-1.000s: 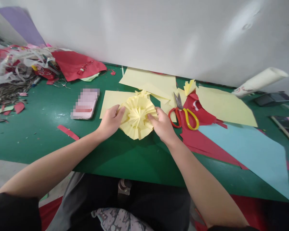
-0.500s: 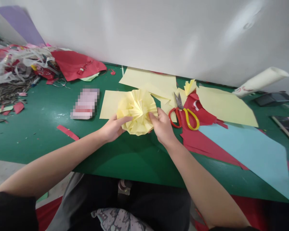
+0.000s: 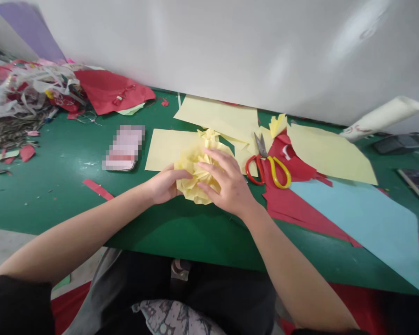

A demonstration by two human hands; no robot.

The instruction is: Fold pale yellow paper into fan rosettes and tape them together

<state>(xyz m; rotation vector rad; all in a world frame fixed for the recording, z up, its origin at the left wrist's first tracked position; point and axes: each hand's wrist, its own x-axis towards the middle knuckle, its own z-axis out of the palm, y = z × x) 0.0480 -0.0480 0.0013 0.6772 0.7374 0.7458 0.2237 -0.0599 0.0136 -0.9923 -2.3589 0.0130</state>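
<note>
A round pleated rosette of yellow paper (image 3: 202, 179) is held just over the front part of the green table. My left hand (image 3: 164, 186) grips its left edge, thumb on top and the other fingers partly hidden behind. Over its right side lies my right hand (image 3: 229, 184), fingers spread across the folds and their tips touching the paper. To the right of that hand, scissors (image 3: 261, 150) with one red and one yellow handle lie with their blades slightly apart. Yellow paper (image 3: 162, 151) lies flat behind the left hand.
Larger yellow sheets (image 3: 216, 116) lie near the wall. Red paper (image 3: 289, 204) and a light blue sheet (image 3: 366, 218) cover the right side. A pixelated pink object (image 3: 124, 146) lies left, beyond a red strip (image 3: 98, 189). Scraps and wires (image 3: 24, 102) are heaped far left.
My right hand has let go of the rosette's right edge and moved over its face with fingers spread. The rosette has turned and now looks less flat.
</note>
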